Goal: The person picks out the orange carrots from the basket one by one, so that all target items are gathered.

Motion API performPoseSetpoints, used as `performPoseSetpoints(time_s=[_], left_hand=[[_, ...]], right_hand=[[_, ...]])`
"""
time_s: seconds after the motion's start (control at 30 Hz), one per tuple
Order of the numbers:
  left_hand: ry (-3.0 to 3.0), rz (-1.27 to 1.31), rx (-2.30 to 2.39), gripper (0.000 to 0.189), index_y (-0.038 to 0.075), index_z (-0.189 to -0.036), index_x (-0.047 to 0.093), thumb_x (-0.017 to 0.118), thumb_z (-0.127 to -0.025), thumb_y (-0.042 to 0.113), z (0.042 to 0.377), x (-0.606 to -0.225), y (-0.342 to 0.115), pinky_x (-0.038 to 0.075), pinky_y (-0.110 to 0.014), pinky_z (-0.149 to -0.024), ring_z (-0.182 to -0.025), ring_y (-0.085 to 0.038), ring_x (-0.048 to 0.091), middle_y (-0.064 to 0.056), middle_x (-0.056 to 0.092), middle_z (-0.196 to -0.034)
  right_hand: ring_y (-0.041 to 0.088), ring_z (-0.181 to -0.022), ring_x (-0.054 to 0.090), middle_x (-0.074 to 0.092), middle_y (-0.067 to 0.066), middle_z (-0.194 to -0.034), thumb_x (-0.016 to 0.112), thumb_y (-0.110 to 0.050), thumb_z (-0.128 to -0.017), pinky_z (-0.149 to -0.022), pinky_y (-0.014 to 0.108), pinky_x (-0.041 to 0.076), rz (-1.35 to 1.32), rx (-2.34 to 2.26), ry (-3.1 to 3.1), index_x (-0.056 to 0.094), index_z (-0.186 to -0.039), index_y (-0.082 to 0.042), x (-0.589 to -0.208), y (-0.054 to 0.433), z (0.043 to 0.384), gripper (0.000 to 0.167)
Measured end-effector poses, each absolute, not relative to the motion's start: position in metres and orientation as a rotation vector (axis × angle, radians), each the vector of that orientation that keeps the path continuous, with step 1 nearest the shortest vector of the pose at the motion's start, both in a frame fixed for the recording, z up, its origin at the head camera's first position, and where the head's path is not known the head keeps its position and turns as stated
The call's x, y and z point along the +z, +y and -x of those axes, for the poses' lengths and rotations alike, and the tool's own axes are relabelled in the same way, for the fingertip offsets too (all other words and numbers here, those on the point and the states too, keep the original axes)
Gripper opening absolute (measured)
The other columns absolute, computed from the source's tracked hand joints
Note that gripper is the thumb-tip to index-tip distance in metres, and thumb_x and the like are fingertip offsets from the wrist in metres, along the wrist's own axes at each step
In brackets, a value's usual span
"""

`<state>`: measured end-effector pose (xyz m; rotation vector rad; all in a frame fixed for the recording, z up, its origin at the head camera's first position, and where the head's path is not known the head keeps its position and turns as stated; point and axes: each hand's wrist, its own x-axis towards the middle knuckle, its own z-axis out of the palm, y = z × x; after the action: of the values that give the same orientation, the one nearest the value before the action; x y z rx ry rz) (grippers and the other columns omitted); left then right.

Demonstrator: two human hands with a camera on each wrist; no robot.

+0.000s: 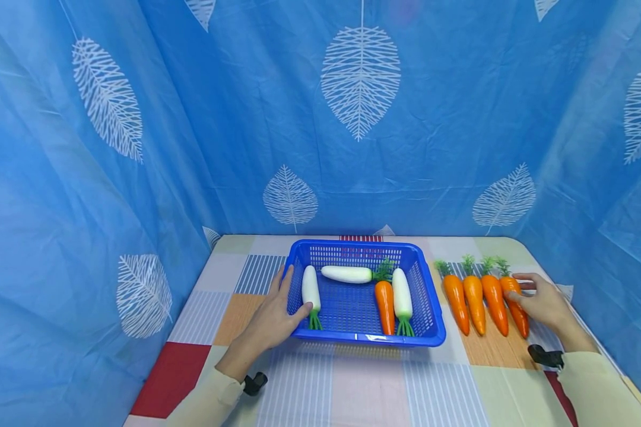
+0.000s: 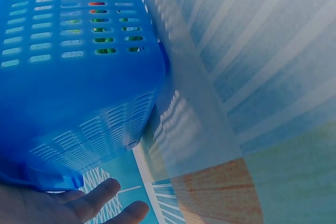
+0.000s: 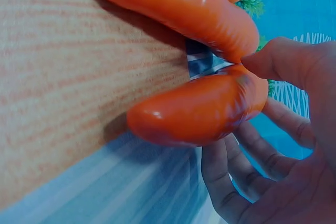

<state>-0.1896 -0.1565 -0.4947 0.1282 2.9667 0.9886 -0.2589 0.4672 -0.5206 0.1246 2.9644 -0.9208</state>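
My left hand [image 1: 273, 315] holds the left rim of a blue plastic basket [image 1: 363, 339], thumb over the inside and other fingers outside. Those fingers show beside the rim in the left wrist view. Inside the basket lie three white radishes [image 1: 311, 289] with green tops and one orange carrot [image 1: 384, 305]. To its right several carrots with leafy tops lie side by side. My right hand [image 1: 542, 299] pinches the rightmost carrot [image 3: 194, 108] near its top, thumb on one side and fingers on the other. The carrot rests on the table.
A patchwork-patterned tablecloth [image 1: 363, 385] covers the table. Blue curtains [image 1: 406, 178] with white leaf prints stand close behind and at both sides. The neighbouring carrot [image 3: 184, 3] lies close beside my right thumb.
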Motion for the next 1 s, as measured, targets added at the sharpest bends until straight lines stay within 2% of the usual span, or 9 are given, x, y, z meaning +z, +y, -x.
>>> performPoseSetpoints(time_s=[0.17, 0.37, 0.57, 0.8, 1.0], left_hand=[[2.962, -0.133, 0.990, 0.105, 0.020, -0.190, 0.012, 0.069, -0.111, 0.059, 0.189, -0.494, -0.156, 0.057, -0.082, -0.118, -0.164, -0.063, 0.049, -0.024, 0.013, -0.196], [2.958, -0.136, 0.988, 0.105, 0.018, -0.190, 0.013, 0.070, -0.111, 0.058, 0.189, -0.492, -0.155, 0.058, -0.082, -0.115, -0.163, -0.064, 0.050, -0.023, 0.013, -0.196], [2.952, -0.139, 1.003, 0.104, 0.020, -0.190, 0.012, 0.070, -0.111, 0.057, 0.188, -0.491, -0.155, 0.056, -0.083, -0.117, -0.164, -0.064, 0.048, -0.023, 0.012, -0.197], [2.948, -0.130, 1.004, 0.104, 0.019, -0.190, 0.011, 0.069, -0.112, 0.056, 0.187, -0.492, -0.156, 0.057, -0.083, -0.116, -0.164, -0.064, 0.048, -0.023, 0.010, -0.197], [2.960, -0.130, 0.996, 0.105, 0.018, -0.190, 0.013, 0.070, -0.111, 0.056, 0.189, -0.494, -0.156, 0.057, -0.083, -0.115, -0.165, -0.064, 0.047, -0.024, 0.011, -0.197]], right_hand=[[0.074, -0.132, 0.055, 0.046, 0.054, -0.155, 0.072, -0.028, -0.115, -0.102, 0.079, 0.063, -0.151, -0.902, 2.972, 0.039, -0.162, 0.018, -0.517, 0.468, 0.256, 0.073], [0.074, -0.130, 0.057, 0.044, 0.055, -0.155, 0.073, -0.025, -0.113, -0.100, 0.079, 0.064, -0.160, -0.913, 3.008, 0.037, -0.164, 0.018, -0.513, 0.469, 0.252, 0.075], [0.070, -0.123, 0.060, 0.048, 0.053, -0.152, 0.078, -0.019, -0.108, -0.092, 0.077, 0.067, -0.109, -0.886, 3.123, 0.044, -0.162, 0.016, -0.506, 0.462, 0.251, 0.073], [0.065, -0.118, 0.067, 0.059, 0.048, -0.148, 0.083, -0.018, -0.105, -0.089, 0.076, 0.068, 0.046, -0.863, 3.226, 0.054, -0.158, 0.012, -0.486, 0.427, 0.251, 0.067], [0.060, -0.119, 0.068, 0.061, 0.045, -0.149, 0.085, -0.018, -0.106, -0.092, 0.075, 0.067, 0.216, -0.873, 3.198, 0.054, -0.161, 0.009, -0.462, 0.385, 0.250, 0.068]])
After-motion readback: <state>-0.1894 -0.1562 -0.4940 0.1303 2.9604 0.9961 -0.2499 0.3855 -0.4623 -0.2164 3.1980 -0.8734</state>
